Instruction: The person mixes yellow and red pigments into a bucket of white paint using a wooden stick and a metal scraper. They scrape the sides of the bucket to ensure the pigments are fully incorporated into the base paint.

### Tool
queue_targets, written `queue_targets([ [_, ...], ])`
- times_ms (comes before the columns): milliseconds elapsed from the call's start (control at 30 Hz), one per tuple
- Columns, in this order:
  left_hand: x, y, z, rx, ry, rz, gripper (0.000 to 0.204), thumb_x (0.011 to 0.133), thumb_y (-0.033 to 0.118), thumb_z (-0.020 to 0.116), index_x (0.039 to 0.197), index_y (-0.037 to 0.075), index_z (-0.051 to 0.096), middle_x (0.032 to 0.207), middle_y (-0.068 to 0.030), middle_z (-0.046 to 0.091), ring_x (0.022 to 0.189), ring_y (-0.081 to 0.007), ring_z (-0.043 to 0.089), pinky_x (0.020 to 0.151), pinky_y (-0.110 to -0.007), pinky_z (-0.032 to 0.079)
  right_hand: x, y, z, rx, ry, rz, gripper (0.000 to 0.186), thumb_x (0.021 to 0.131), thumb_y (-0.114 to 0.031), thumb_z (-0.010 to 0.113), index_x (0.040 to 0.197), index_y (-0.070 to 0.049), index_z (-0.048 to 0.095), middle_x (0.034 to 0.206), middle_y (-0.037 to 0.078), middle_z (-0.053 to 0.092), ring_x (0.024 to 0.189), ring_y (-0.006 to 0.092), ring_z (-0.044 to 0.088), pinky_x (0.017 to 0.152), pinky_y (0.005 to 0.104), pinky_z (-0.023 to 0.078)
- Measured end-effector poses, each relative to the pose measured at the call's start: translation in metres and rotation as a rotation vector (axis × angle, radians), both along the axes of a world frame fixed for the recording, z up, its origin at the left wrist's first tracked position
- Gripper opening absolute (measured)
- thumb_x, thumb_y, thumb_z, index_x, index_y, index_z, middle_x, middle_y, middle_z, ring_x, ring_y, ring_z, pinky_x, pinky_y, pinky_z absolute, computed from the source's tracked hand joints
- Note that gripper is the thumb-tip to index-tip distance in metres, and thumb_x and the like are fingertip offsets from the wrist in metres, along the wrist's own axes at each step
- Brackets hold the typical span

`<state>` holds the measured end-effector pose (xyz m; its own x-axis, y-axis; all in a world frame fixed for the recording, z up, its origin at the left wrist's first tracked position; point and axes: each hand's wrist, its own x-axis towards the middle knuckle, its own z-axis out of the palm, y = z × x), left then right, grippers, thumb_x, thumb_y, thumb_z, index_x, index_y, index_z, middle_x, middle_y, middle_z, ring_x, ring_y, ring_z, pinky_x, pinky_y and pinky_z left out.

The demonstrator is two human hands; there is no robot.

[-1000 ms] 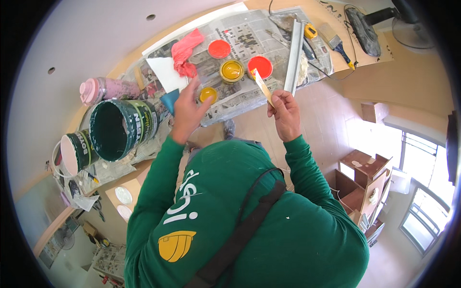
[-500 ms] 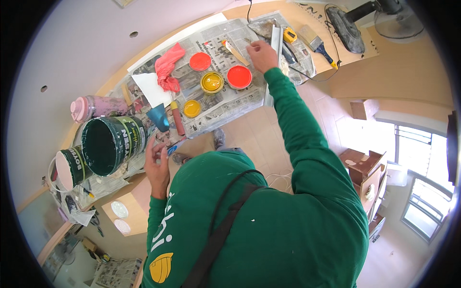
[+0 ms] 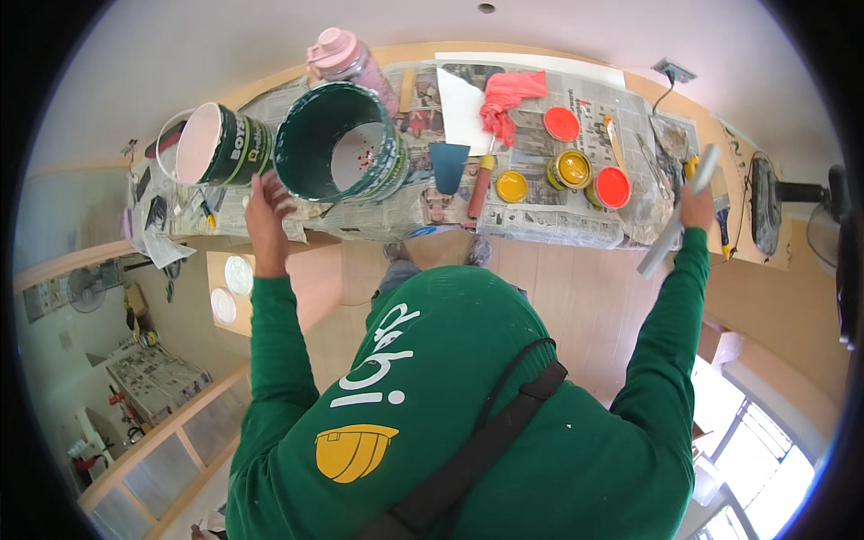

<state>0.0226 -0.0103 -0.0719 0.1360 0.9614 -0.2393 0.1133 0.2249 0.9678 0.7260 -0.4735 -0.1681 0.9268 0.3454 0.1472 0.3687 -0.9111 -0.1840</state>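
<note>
My right hand grips a long pale grey metal strip, angled across the bench's right end. My left hand has its fingers apart beside a large dark green bucket and a smaller pink-topped bucket; whether it touches either is unclear. On the newspaper are open cans of red and yellow paint, red and yellow lids, a paint-tipped stick, a red-handled tool, a blue scraper and a pink cloth.
A pink bottle stands behind the buckets. A black fan and a paintbrush are at the right. A wooden box with white lids is below the bench's left part. My feet show beneath the edge.
My right hand has let go of the wooden stick, now lying on the newspaper, and taken the metal strip rightward. My left hand has moved left to the buckets. The view has turned.
</note>
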Motion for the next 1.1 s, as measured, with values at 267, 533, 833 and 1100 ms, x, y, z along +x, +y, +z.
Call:
queue_targets([
  [267, 0.044, 0.057, 0.055, 0.329, 0.28, -0.414, 0.032, 0.103, 0.024, 0.077, 0.122, -0.001, 0.08, 0.077, 0.0028, 0.068, 0.067, -0.0068, 0.056, 0.062, -0.027, 0.048, -0.181, 0.032, 0.287, 1.489, 0.292, 0.273, 0.034, 0.104, -0.014, 0.065, 0.133, 0.005, 0.065, 0.129, 0.019, 0.069, 0.125, 0.0277, 0.065, 0.107, 0.0409, 0.055],
  [533, 0.063, 0.031, 0.086, 0.825, 0.373, -0.676, 0.03, 0.1, 0.017, 0.077, 0.127, 0.003, 0.079, 0.085, -0.006, 0.067, 0.073, -0.01, 0.057, 0.068, -0.028, 0.048, -0.351, 0.11, 0.299, 1.21, 0.431, 0.576, 0.055, 0.102, -0.026, 0.069, 0.145, 0.006, 0.058, 0.135, 0.029, 0.067, 0.125, 0.0326, 0.068, 0.114, 0.046, 0.052],
  [833, 0.062, 0.029, 0.08, 0.866, 0.244, -0.675, 0.032, 0.099, 0.031, 0.079, 0.12, 0.007, 0.083, 0.075, -0.0049, 0.058, 0.079, -0.0222, 0.054, 0.073, -0.038, 0.045, -0.456, 0.243, 0.244, 0.699, 0.653, 0.866, 0.033, 0.102, -0.012, 0.076, 0.133, -0.003, 0.072, 0.125, 0.009, 0.074, 0.103, 0.0152, 0.07, 0.087, 0.0324, 0.058],
  [1100, 0.066, 0.017, 0.073, 0.794, 0.17, -0.63, 0.032, 0.1, 0.03, 0.078, 0.124, 0.009, 0.082, 0.076, -0.0044, 0.055, 0.079, -0.0197, 0.052, 0.071, -0.035, 0.044, -0.455, 0.299, 0.173, 0.581, 0.469, 1.073, 0.032, 0.099, -0.029, 0.076, 0.125, -0.01, 0.076, 0.107, 0.013, 0.08, 0.091, 0.0328, 0.077, 0.081, 0.0383, 0.06],
])
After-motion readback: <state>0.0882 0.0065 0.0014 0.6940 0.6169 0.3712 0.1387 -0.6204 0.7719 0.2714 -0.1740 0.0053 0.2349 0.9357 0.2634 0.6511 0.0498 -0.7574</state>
